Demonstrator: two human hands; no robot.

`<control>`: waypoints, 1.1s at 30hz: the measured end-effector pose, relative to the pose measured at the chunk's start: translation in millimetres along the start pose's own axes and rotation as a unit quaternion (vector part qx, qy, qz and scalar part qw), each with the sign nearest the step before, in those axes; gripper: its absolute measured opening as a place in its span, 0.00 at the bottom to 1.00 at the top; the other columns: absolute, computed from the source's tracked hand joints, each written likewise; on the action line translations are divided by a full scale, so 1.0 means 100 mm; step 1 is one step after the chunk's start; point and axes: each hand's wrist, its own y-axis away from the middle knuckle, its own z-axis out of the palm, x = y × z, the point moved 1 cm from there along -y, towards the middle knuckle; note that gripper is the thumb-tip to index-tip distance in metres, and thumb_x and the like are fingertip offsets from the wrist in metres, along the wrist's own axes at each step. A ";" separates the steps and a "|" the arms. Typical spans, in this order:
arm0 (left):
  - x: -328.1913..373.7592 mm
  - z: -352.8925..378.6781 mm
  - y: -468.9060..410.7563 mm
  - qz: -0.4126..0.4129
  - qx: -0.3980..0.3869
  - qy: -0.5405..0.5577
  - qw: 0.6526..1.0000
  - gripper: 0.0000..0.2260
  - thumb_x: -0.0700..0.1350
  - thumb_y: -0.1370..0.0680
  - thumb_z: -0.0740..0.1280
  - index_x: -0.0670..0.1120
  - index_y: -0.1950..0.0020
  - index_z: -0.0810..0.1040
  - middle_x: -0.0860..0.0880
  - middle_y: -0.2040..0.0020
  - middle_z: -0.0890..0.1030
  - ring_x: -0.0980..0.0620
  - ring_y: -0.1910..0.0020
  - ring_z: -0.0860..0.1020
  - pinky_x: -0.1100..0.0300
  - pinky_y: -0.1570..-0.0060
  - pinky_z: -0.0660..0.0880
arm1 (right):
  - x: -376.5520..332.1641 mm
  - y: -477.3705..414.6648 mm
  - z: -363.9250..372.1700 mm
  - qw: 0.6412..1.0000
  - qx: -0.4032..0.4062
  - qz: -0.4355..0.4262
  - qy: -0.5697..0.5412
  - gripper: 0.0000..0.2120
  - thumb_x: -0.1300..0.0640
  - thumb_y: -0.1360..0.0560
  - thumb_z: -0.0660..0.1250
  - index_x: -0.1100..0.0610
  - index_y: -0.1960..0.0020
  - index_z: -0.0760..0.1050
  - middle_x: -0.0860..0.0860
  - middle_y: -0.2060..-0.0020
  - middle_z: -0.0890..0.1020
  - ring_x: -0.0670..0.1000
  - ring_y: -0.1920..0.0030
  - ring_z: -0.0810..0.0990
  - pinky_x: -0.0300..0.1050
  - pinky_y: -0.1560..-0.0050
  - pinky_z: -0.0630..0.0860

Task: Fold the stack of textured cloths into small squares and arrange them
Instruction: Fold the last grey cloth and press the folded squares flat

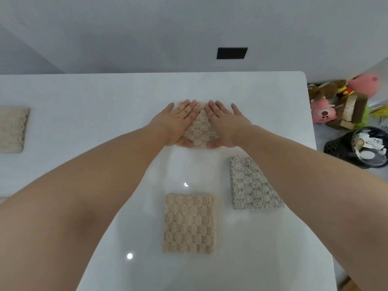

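Left hand: the left hand [178, 120] lies flat with fingers straight and close together, pressing on the left half of the beige cloth [200, 131]; its thumb sits at the cloth's near edge.
Right hand: the right hand [226, 120] mirrors it, fingers straight and spread a little, palm down on the right half; thumb at the near edge. Whether either thumb tucks under the cloth cannot be told.
Cloth under the hands: flat on the white table [84, 122], in the middle of the far half, only a wedge of it showing between the hands.
Open room: bare surface lies between the fingertips and the table's far edge, and a wide bare stretch lies left of the left arm.
Folded pieces: two, both nearer the person and well apart from the hands. The beige square [189, 223] lies between the forearms, and the grey square [252, 183] is partly hidden by the right forearm.
Pile: one cloth stack [12, 130] at the left, cut off by the picture's edge; layers not countable.
Table edge: the right edge curves at the far corner.
Beyond the edge: plush toys [336, 101] and a black bin [361, 145] on the floor.
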 end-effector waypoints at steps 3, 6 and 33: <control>0.08 -0.05 -0.03 -0.025 -0.018 -0.042 0.999 0.53 0.75 0.27 0.57 0.47 0.19 0.30 0.48 0.18 0.32 0.48 0.19 0.35 0.43 0.20 0.44 | -0.07 -0.02 -0.03 0.999 -0.023 0.020 0.018 0.59 0.29 0.28 0.65 0.57 0.20 0.30 0.52 0.20 0.33 0.52 0.20 0.34 0.67 0.23 0.39; 0.16 -0.17 0.02 -0.039 -0.026 -0.030 0.998 0.53 0.73 0.26 0.60 0.46 0.19 0.32 0.46 0.18 0.34 0.46 0.19 0.36 0.46 0.20 0.42 | -0.14 -0.01 -0.09 0.999 -0.020 0.032 0.038 0.59 0.29 0.28 0.65 0.58 0.19 0.32 0.53 0.19 0.35 0.54 0.20 0.34 0.67 0.23 0.39; 2.52 0.02 0.69 -0.148 0.066 0.449 0.879 0.27 0.42 0.17 0.62 0.51 0.19 0.58 0.43 0.36 0.68 0.44 0.45 0.77 0.55 0.39 0.73 | 0.17 2.11 1.26 0.844 0.186 0.296 -0.406 0.26 0.60 0.19 0.55 0.45 0.23 0.59 0.57 0.38 0.71 0.62 0.46 0.77 0.58 0.47 0.77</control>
